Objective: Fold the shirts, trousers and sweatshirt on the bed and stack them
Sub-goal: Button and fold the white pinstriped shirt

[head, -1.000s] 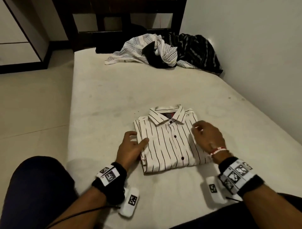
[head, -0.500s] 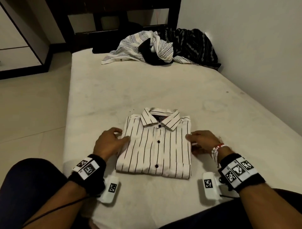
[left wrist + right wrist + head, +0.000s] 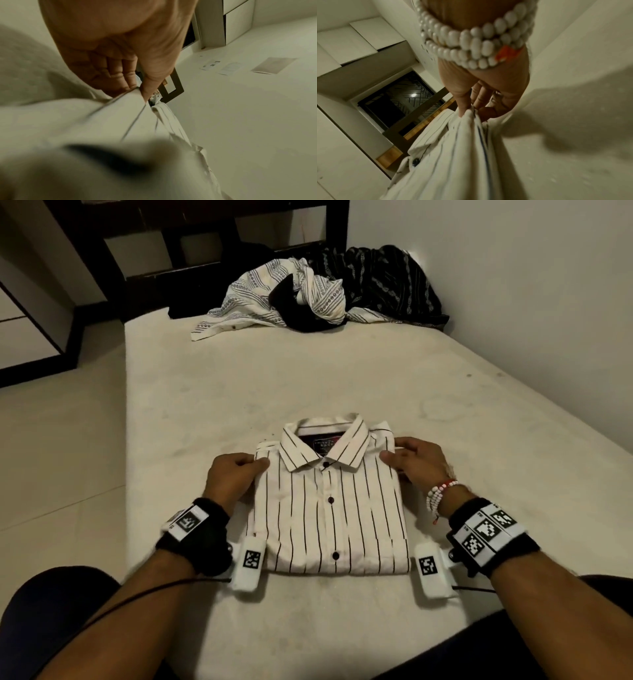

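Observation:
A folded white shirt with thin dark stripes (image 3: 329, 508) lies collar-up on the bare mattress (image 3: 308, 378) in front of me. My left hand (image 3: 236, 474) grips its left shoulder edge, thumb on top and fingers curled under; the left wrist view shows the same pinch of striped cloth (image 3: 120, 111). My right hand (image 3: 411, 460) grips the right shoulder edge likewise, and the right wrist view shows thumb and fingers closed on the fabric (image 3: 467, 135). At the head of the bed lies an unfolded heap: a white patterned shirt (image 3: 274, 299), a black garment (image 3: 298, 313) and a dark patterned one (image 3: 387, 282).
A wall (image 3: 513, 285) runs along the bed's right side. The dark wooden headboard (image 3: 205, 237) stands behind the heap. Tiled floor (image 3: 51, 457) lies to the left, with a cabinet (image 3: 20, 330) at the far left. My knees frame the near mattress edge.
The folded shirt has been turned square to me and slid a little left. Both hands moved from its sides up to the shoulder corners and now grip them.

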